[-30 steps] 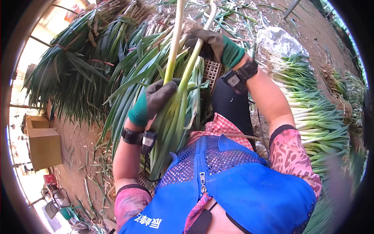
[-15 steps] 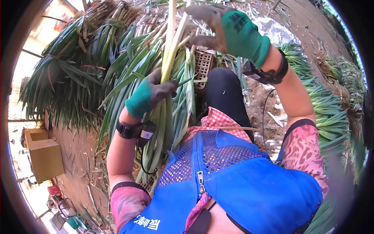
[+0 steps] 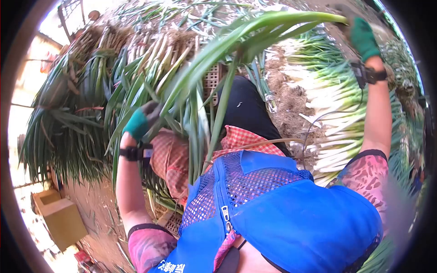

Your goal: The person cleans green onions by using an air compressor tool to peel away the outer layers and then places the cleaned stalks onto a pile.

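Observation:
In a grey-and-green glove, my right hand (image 3: 358, 34) is raised at the upper right, closed around the pale end of a large green onion (image 3: 273, 22). Its long leaves arch leftward across the view, blurred by motion. My left hand (image 3: 144, 117), gloved the same way, is at the left among drooping green leaves. Its fingers look curled, and what they hold, if anything, is hidden by the leaves. Beneath the arching leaves hang more green onion leaves (image 3: 195, 132) in front of my lap.
A pile of untrimmed green onions (image 3: 68, 123) with roots lies at the left. Rows of cleaned white stalks (image 3: 337, 132) lie at the right. A plastic crate (image 3: 212, 82) is ahead of my knee (image 3: 241, 107). A yellow box (image 3: 61, 218) stands at the lower left.
My right hand has moved right and now grips the green onion, which has swung from upright to across the view. My left hand has moved down and left, away from the stalk.

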Tool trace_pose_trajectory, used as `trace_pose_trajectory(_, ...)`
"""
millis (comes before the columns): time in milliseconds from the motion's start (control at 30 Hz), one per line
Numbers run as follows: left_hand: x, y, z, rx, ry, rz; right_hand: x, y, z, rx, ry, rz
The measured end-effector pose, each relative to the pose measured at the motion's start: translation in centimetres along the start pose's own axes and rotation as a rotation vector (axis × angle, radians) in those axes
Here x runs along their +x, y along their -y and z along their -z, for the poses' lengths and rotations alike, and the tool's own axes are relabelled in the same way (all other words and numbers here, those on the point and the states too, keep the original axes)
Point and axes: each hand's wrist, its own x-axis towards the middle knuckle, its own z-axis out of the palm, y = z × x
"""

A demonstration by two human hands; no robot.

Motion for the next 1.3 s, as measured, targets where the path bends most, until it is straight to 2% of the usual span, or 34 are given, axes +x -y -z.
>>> trace_pose_trajectory(33,-1.3,-0.5,-0.7,-0.304,0.106,0.314,-2.9,-2.8,0.9,-0.028,-0.023,-0.161)
trace_pose_trajectory(67,-1.4,-2.1,-0.4,-0.29,0.106,0.436,-5.9,-5.6,1.8,-0.052,-0.042,-0.322)
trace_pose_trajectory(100,-1.3,-3.9,-0.1,-0.278,0.112,0.548,-9.3,-8.1,2.4,0.015,-0.098,-0.321)
trace_pose_trajectory(133,-1.6,-4.1,-0.7,-0.351,0.049,0.556,-13.0,-10.4,2.4,-0.002,-0.088,-0.483)
trace_pose_trajectory(167,-1.7,-3.3,-1.4,-0.469,0.062,0.656,-17.2,-12.4,1.8,-0.02,-0.087,-0.647)
trace_pose_trajectory(200,-1.4,-2.9,-1.8,-0.456,0.025,0.664,-20.6,-12.8,1.6,-0.032,-0.071,-0.8)
trace_pose_trajectory(233,-1.2,-2.0,-2.2,-0.478,-0.025,0.578,-23.9,-13.2,1.4,-0.044,-0.049,-0.953)
trace_pose_trajectory(267,-0.6,-2.5,-2.5,-0.622,-0.093,0.579,-27.3,-13.0,0.5,0.0,-0.097,-1.058)
trace_pose_trajectory(367,1.7,-5.3,-3.7,-0.844,-0.046,0.606,-38.6,-12.1,-4.5,0.066,-0.291,-1.274)
trace_pose_trajectory(400,2.3,-6.6,-4.4,-0.887,-0.049,0.608,-41.5,-11.2,-5.7,-0.004,-0.088,-1.271)
trace_pose_trajectory(467,2.7,-5.3,-7.0,-0.715,0.276,0.746,-47.5,-9.7,-8.2,-0.146,0.303,-1.181)
trace_pose_trajectory(533,3.9,-7.9,-8.5,-0.646,0.383,0.862,-52.0,-9.1,-9.2,-0.338,1.347,-0.724)
trace_pose_trajectory(567,4.0,-7.5,-9.7,-0.707,0.347,0.907,-58.3,-11.1,-12.7,-0.291,1.246,-0.762)
trace_pose_trajectory(600,3.3,-4.8,-12.0,-0.634,0.354,0.718,-63.4,-12.8,-15.2,-0.246,1.143,-0.797)
trace_pose_trajectory(633,2.0,-0.5,-14.4,-0.561,0.357,0.532,-63.3,-12.3,-14.9,-0.107,1.114,-1.022)
trace_pose_trajectory(667,1.9,0.0,-15.0,-0.455,0.384,0.476,-62.7,-12.1,-14.7,0.107,0.917,-1.393)
trace_pose_trajectory(700,1.7,0.4,-15.4,-0.348,0.407,0.42,-62.5,-12.3,-15.0,0.349,0.576,-1.748)
trace_pose_trajectory(733,1.5,0.8,-15.8,-0.242,0.425,0.364,-62.1,-12.9,-15.6,0.521,0.295,-1.91)
trace_pose_trajectory(767,1.2,1.1,-16.3,-0.13,0.458,0.275,-62.1,-13.8,-16.2,0.648,0.117,-1.953)
trace_pose_trajectory(833,3.7,-7.3,-12.8,-0.278,0.462,0.697,-54.9,-11.9,-13.9,0.233,0.115,-1.871)
trace_pose_trajectory(867,3.8,-8.4,-12.2,-0.267,0.492,0.651,-55.2,-13.6,-15.1,0.264,-0.018,-1.857)
trace_pose_trajectory(933,3.5,-9.4,-11.6,-0.253,0.551,0.559,-49.9,-12.7,-11.7,0.183,0.263,-1.849)
trace_pose_trajectory(1033,2.7,-10.5,-10.5,-0.289,0.608,0.725,-49.3,-15.4,-12.8,0.032,0.826,-1.581)
trace_pose_trajectory(1067,2.3,-10.8,-10.1,-0.312,0.62,0.771,-50.0,-16.2,-13.5,0.027,0.82,-1.591)
trace_pose_trajectory(1133,1.4,-10.8,-8.9,-0.305,0.584,0.643,-53.4,-18.0,-16.3,0.02,0.807,-1.606)
trace_pose_trajectory(1200,-0.4,-7.7,-8.6,-0.353,0.624,0.496,-56.8,-19.6,-18.6,-0.076,0.973,-1.39)
trace_pose_trajectory(1233,-0.1,-9.5,-7.0,-0.468,0.537,0.497,-58.5,-20.4,-19.5,-0.166,1.128,-1.153)
trace_pose_trajectory(1300,0.2,-10.2,-5.9,-0.567,0.342,0.712,-56.7,-17.8,-19.1,-0.176,1.077,-1.174)
